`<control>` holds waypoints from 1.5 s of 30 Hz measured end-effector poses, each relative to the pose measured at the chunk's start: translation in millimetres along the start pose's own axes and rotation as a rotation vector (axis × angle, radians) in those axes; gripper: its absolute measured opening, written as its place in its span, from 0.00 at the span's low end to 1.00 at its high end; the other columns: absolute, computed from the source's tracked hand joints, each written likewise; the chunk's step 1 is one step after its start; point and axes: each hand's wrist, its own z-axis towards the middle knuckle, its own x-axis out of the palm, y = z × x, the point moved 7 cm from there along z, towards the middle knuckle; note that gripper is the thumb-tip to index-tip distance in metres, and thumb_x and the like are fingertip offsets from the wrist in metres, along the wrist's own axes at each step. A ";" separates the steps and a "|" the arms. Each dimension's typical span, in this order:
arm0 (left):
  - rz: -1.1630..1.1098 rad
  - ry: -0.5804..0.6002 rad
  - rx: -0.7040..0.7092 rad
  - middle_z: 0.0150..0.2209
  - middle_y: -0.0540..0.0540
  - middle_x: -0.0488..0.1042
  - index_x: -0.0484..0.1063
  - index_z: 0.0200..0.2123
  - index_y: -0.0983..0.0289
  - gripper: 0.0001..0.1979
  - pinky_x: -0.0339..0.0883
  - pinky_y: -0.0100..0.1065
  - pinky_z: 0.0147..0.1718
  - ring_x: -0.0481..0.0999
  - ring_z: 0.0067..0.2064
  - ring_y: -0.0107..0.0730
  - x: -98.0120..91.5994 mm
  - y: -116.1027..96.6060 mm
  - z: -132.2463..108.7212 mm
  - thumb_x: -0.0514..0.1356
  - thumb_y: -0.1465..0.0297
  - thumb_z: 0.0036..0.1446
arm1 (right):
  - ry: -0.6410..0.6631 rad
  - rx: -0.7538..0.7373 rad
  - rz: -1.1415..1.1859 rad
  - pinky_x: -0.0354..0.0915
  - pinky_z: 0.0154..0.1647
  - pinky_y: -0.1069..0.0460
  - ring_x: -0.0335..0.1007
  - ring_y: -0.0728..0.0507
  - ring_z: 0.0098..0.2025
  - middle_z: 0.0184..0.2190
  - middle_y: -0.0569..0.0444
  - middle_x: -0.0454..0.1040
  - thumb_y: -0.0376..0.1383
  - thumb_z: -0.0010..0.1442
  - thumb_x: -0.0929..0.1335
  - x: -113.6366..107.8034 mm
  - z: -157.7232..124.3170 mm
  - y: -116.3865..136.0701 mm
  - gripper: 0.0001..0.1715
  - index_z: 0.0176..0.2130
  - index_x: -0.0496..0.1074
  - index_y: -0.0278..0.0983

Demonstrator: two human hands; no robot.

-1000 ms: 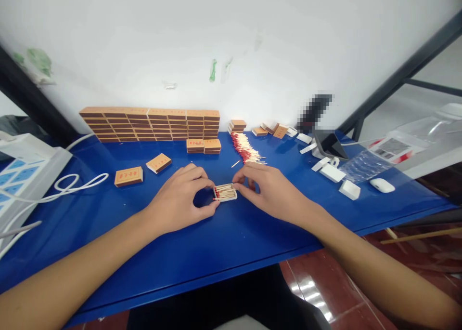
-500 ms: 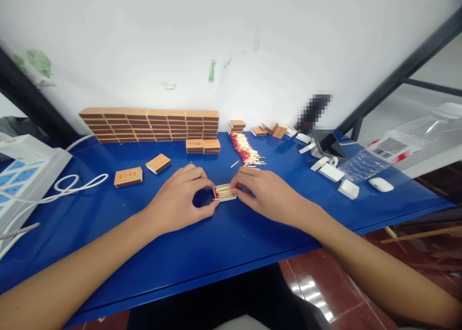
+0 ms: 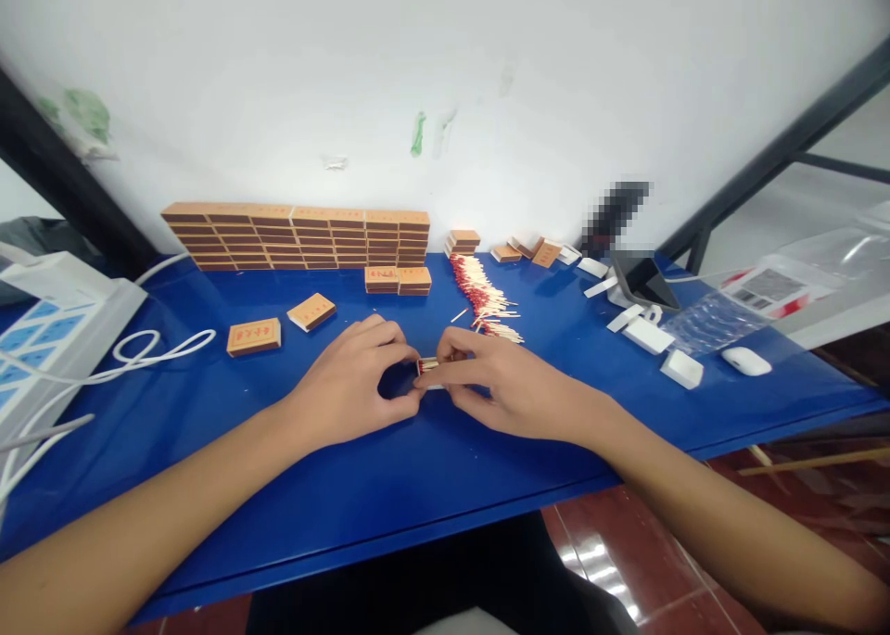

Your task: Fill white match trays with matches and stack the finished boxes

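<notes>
A small white matchbox tray [image 3: 427, 364] with red-tipped matches in it sits low over the blue table, mostly covered by my fingers. My left hand [image 3: 358, 373] grips its left end between thumb and fingers. From the other side, my right hand [image 3: 504, 380] holds the right part, its index finger stretched across the tray towards my left thumb. Just beyond my right hand spreads a heap of loose matches [image 3: 479, 292], heads mostly to the left. Two matchboxes, one flat [image 3: 254, 336] and one turned at an angle [image 3: 312, 312], lie left of my hands.
Matchboxes are stacked in a long wall [image 3: 298, 236] against the back, with a short stack [image 3: 398, 281] before it. A power strip [image 3: 56, 329] and white cable occupy the left. On the right are a dark-screened device [image 3: 643, 281], white box parts [image 3: 648, 335] and plastic packaging [image 3: 730, 311].
My right index finger has reached left over the tray, covering most of the matches that showed before. My left hand keeps its grip. The whole view has shifted slightly.
</notes>
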 end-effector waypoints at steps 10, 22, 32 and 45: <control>-0.001 -0.027 0.007 0.40 0.55 0.76 0.80 0.42 0.60 0.09 0.72 0.45 0.46 0.73 0.43 0.40 -1.3 -1.0 -0.5 0.66 0.64 0.62 | -0.056 0.072 -0.014 0.67 0.39 0.49 0.71 0.44 0.38 0.42 0.49 0.74 0.28 0.67 0.66 -12.0 -13.4 -15.3 0.21 0.53 0.82 0.43; -0.002 -0.033 -0.004 0.40 0.55 0.78 0.80 0.44 0.60 0.09 0.73 0.46 0.46 0.74 0.43 0.41 -2.8 -1.0 0.3 0.66 0.64 0.62 | -0.253 0.191 -0.081 0.69 0.39 0.48 0.72 0.44 0.37 0.41 0.49 0.75 0.36 0.71 0.67 -32.1 -37.3 -35.8 0.13 0.50 0.81 0.41; -0.005 -0.034 -0.002 0.40 0.55 0.78 0.81 0.43 0.61 0.09 0.73 0.46 0.46 0.75 0.43 0.41 -3.3 -0.9 -0.2 0.66 0.64 0.62 | -0.194 0.426 -0.206 0.67 0.41 0.46 0.71 0.42 0.38 0.39 0.49 0.74 0.44 0.69 0.70 -40.4 -59.0 -103.7 0.13 0.42 0.76 0.37; -0.002 -0.024 -0.002 0.41 0.56 0.78 0.80 0.43 0.62 0.09 0.72 0.45 0.46 0.74 0.44 0.41 -2.6 -0.9 0.3 0.66 0.64 0.62 | -0.157 0.477 -0.193 0.65 0.40 0.48 0.72 0.42 0.37 0.39 0.49 0.75 0.45 0.70 0.70 -39.6 -60.3 -97.3 0.13 0.42 0.75 0.37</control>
